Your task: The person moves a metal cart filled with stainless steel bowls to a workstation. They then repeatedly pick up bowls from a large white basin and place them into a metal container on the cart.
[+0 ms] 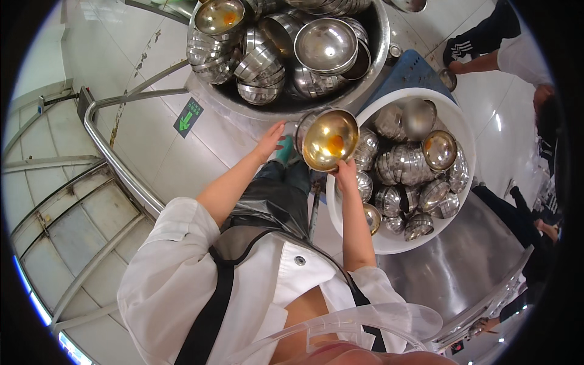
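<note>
My right hand grips the rim of a small stack of stainless steel bowls, tilted on its side. An orange-yellow residue shows inside the front bowl. Left of the stack is my left hand, empty, its fingers apart and pointing towards the bowls. Beyond both hands, a large round metal tub holds many stacked and loose steel bowls. On my right, below the held stack, a white plastic tub contains more nested steel bowls, some lying on their sides.
A bent metal rail runs along the left. Beside the white tub are a blue plastic piece and a stainless steel surface. At the right, a person's hand touches a bowl near the floor; other people stand farther off.
</note>
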Available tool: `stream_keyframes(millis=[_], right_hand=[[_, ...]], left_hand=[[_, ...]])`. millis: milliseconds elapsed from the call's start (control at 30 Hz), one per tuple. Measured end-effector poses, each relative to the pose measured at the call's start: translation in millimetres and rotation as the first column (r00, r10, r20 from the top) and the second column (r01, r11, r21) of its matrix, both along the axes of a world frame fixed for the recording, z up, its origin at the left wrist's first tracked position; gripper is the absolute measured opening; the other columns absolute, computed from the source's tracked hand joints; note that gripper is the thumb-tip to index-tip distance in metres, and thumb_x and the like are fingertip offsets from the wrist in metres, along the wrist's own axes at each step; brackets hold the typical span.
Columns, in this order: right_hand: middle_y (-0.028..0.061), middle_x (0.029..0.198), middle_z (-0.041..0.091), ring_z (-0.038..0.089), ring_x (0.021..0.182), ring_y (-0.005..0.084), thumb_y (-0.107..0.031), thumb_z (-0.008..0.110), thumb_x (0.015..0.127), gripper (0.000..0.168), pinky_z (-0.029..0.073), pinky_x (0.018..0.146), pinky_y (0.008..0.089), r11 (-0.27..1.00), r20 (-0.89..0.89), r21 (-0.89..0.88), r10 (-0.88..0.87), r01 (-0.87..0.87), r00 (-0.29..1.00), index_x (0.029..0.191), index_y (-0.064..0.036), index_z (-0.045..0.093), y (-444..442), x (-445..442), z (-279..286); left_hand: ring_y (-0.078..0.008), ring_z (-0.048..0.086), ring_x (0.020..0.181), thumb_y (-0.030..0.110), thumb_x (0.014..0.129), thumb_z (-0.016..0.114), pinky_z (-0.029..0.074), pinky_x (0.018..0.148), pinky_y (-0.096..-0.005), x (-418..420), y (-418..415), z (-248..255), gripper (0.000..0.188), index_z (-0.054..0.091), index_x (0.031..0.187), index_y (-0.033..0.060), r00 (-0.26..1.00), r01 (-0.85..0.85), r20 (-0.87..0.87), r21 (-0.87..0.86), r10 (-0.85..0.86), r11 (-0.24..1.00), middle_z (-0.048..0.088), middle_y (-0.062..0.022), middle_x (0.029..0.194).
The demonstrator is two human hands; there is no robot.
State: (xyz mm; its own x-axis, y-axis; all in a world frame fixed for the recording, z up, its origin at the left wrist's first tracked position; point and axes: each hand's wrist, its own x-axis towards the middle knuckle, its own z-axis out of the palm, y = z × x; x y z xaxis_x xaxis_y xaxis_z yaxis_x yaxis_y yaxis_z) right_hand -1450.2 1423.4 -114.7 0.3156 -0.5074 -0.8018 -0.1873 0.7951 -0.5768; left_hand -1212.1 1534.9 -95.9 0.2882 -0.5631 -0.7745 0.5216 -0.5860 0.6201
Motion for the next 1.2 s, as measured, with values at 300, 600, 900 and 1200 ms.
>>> stream_keyframes(millis=[300,600,900,1200], right_hand=[[0.0144,0.072,0.055,0.057,0.055,0.0237,-0.008,0.039,0.073,0.026,0.05,0.051,0.0336,0.896,-0.123,0.063,0.444,-0.44,0.887,0.096,0.003,0.047,-54.8,113.7,5.8],[0.0131,0.067,0.053,0.053,0.048,0.0215,-0.024,0.044,0.079,0.031,0.047,0.042,0.0303,0.823,-0.26,0.191,0.568,-0.536,0.781,0.095,0.003,0.046,-93.4,169.4,-24.1],[0.0087,0.082,0.054,0.051,0.055,0.0114,-0.055,0.051,0.073,0.079,0.041,0.044,0.022,0.921,-0.252,0.029,0.383,-0.389,0.889,0.126,-0.002,0.026,-72.3,140.2,-18.8],[0.0093,0.089,0.051,0.055,0.059,0.0157,-0.053,0.039,0.08,0.057,0.036,0.042,0.0252,0.995,-0.148,0.07,0.075,-0.065,0.986,0.103,-0.002,0.045,-32.3,118.1,-26.6]], left_hand=[[-0.0256,0.043,0.098,0.049,0.084,0.035,0.041,0.078,-0.0414,34.2,-11.7,-25.0,0.051,0.034,0.121,0.0146,0.934,-0.292,-0.186,0.095,0.305,0.952,0.038,-0.0031,0.117],[-0.0269,0.047,0.085,0.051,0.082,0.037,0.044,0.068,-0.0403,56.6,-34.1,-68.5,0.05,0.037,0.116,0.0143,0.869,-0.394,-0.245,0.18,0.429,0.901,0.04,-0.0055,0.112],[-0.0309,0.035,0.101,0.046,0.085,0.033,0.039,0.082,-0.0498,41.9,-21.3,-71.7,0.046,0.035,0.118,0.0135,0.692,-0.578,-0.401,0.19,0.6,0.794,0.031,-0.0064,0.121],[-0.0313,0.035,0.105,0.05,0.084,0.034,0.038,0.085,-0.0501,44.6,-21.6,-69.1,0.052,0.033,0.119,0.0125,0.75,-0.504,-0.373,0.212,0.546,0.837,0.03,-0.007,0.123]])
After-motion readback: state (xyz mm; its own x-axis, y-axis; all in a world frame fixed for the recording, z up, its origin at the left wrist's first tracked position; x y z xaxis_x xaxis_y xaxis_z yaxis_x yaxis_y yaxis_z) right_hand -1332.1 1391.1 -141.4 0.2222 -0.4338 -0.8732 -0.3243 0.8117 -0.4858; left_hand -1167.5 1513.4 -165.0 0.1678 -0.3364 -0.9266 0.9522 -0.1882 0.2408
